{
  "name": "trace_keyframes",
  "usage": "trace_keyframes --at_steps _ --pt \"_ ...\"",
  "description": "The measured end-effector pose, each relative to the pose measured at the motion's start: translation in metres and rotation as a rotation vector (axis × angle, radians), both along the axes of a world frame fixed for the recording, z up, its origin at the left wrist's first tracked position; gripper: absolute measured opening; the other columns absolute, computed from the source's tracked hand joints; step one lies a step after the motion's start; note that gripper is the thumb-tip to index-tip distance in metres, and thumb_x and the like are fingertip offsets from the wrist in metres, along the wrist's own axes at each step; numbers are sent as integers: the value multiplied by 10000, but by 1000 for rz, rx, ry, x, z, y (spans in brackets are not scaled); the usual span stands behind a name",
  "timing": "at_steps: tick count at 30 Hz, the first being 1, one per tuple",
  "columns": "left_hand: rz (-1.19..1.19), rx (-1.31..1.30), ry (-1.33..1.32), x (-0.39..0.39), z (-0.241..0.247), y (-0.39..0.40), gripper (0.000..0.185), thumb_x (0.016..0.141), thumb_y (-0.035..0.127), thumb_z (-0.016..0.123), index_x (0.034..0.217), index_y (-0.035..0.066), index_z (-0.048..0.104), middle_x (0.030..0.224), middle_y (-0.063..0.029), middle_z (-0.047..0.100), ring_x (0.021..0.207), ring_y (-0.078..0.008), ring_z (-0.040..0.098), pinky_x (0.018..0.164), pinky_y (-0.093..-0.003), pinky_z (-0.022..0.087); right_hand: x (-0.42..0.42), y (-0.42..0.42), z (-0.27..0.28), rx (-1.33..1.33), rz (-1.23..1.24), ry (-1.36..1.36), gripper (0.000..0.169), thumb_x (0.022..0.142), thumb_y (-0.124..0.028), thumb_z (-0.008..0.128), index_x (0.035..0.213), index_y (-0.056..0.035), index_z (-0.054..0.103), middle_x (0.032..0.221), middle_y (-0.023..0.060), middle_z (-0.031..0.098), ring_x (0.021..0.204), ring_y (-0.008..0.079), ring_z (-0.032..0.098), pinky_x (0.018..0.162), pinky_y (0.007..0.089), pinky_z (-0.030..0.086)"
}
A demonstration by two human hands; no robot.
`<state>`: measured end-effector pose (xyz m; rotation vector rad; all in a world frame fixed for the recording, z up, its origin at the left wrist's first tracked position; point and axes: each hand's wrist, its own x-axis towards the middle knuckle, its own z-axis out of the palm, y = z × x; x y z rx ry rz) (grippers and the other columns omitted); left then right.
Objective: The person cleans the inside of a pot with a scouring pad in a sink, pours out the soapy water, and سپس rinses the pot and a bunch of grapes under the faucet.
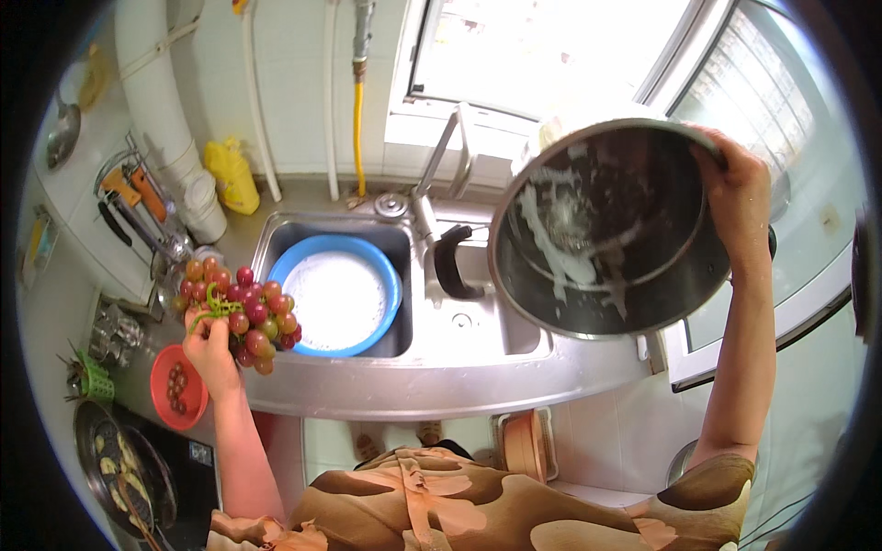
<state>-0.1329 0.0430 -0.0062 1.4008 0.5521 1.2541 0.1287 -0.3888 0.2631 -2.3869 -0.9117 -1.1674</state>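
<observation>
Pinched by its green stem, a bunch of red and green grapes [253, 313] hangs from my left hand [212, 348] at the left side of the sink. My right hand [741, 186] grips the rim of a large dark pot [620, 227], tilted so its inside faces me. White foam streaks the pot's inner wall and base. In the left basin of the steel sink [406, 337] stands a blue plastic tub [393, 289] filled with white suds. The right basin [444, 317] shows its drain, partly hidden behind the pot. A black curved handle [448, 265] shows beside the pot.
A red bowl [160, 389] with loose grapes sits on the left counter. Nearby, a frying pan [103, 468] holds food on the cooktop. A faucet [431, 165] rises behind the sink, with a yellow bottle [231, 179] to its left. The window sash [758, 138] stands open at right.
</observation>
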Motion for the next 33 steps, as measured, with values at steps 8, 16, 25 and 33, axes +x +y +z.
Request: trace_keyframes --at_steps 8,16,25,33 --pt "36 25 3 10 -32 0 50 810 0 505 831 29 540 865 -13 580 796 -104 548 764 -251 440 31 -26 67 215 176 -582 235 841 -51 668 1067 -108 693 972 70 715 872 189 697 774 288 533" --pt "72 -1 -86 5 -2 -12 113 814 9 500 897 7 576 898 -39 613 799 -116 576 764 -257 468 25 -9 126 341 258 -810 208 808 -65 707 1012 -103 698 891 68 719 791 188 703 711 269 527" --pt "121 -44 -132 18 22 -28 99 769 -42 511 732 41 469 836 14 482 749 -83 463 730 -228 395 54 -16 113 434 269 -864 216 792 -74 719 1004 -113 702 839 79 713 750 187 702 676 265 522" --pt "133 -67 -96 16 7 -11 81 771 -29 516 710 21 498 879 4 505 800 -99 507 770 -235 407 62 -11 110 391 258 -900 192 796 -64 705 980 -117 704 878 53 716 765 195 701 690 273 531"
